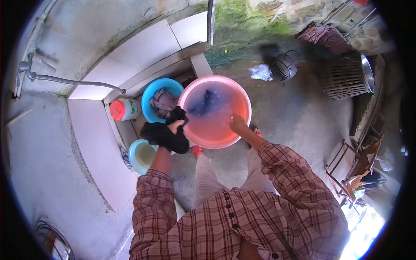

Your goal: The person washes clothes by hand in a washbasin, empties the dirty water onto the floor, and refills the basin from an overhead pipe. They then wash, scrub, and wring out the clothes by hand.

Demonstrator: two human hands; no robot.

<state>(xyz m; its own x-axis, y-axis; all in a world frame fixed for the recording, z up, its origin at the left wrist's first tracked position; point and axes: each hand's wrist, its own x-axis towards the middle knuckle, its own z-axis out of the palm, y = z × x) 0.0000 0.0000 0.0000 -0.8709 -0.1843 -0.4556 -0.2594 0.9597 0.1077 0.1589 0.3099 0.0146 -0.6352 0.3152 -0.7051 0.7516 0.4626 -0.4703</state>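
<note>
A bunched black cloth (167, 135) is gripped in my left hand (176, 126), held beside the left rim of a large pink basin (248, 105). Cloudy water fills the basin, and a dark cloth (207, 103) lies in it near the far side. My right hand (238, 125) is closed over the basin's right part, with a small reddish bit at the fingertips that I cannot make out. Just left of the basin, a blue basin (149, 93) holds a greyish-purple cloth (164, 103).
A white tub with a red lid (130, 109) and a light-blue bucket (133, 156) stand at the left. Pipes (78, 81) run along the wall. Farther right are a wire stand (284, 67), a woven basket (346, 78) and a wooden chair (344, 167).
</note>
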